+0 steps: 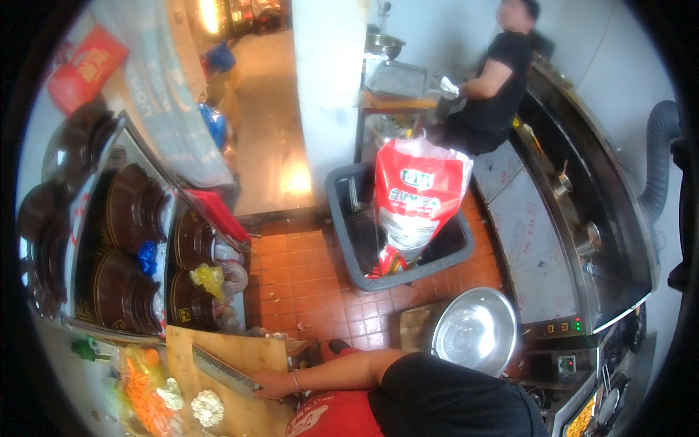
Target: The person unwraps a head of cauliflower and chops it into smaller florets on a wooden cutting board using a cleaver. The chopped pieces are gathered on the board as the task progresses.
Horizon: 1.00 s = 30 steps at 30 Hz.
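Note:
My right hand [274, 384] holds a kitchen knife [225, 369], its long blade resting over the wooden cutting board [248, 352]. A white cauliflower floret [208, 408] sits on the board beside the blade, and another floret [171, 394] lies near the board's edge. Next to the board, cut orange carrots [144, 390] fill a clear plastic bag. My left hand is out of view. A red apron [336, 418] covers my front.
A grey bin [349, 273] holding a red and white printed sack [420, 185] stands on the tiled floor. A large steel bowl [475, 330] is behind me. Brown lidded jars [128, 287] fill a shelf. A person [499, 82] in black stands near the stove counter [546, 235].

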Tool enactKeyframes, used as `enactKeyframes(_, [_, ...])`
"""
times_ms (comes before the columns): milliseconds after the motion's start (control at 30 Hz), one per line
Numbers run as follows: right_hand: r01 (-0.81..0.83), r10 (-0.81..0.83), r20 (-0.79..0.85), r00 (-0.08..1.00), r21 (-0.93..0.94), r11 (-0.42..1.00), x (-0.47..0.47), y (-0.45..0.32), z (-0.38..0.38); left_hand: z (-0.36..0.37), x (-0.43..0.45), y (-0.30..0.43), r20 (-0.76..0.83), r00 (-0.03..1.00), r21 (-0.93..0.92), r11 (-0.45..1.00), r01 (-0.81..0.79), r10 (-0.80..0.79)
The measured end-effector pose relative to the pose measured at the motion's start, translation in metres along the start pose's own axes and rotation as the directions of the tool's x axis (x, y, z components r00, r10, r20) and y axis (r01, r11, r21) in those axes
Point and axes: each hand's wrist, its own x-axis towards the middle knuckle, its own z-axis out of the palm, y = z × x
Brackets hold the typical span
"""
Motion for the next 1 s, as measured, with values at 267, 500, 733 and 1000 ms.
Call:
enactKeyframes(267, [0.14,-0.142,-0.028,0.989,-0.051,0.989,0.021,0.038,0.016,0.017,0.004,0.002,0.022,0.999,-0.05,0.998,-0.035,0.036])
enactKeyframes(500, [0.161,-0.163,-0.033,0.986,-0.06,0.985,0.012,0.023,0.016,0.021,0.007,-0.004,0.025,0.998,-0.1,0.994,-0.046,0.049])
enactKeyframes(733, [0.022,-0.019,-0.069,0.997,0.041,0.999,0.016,0.039,0.023,0.015,0.009,-0.024,0.025,0.998,-0.136,0.989,-0.053,0.057])
enactKeyframes(1000, [-0.053,0.058,-0.074,0.996,0.06,0.997,0.007,0.021,0.023,-0.001,0.015,-0.051,0.028,0.999,-0.149,0.988,-0.034,0.039])
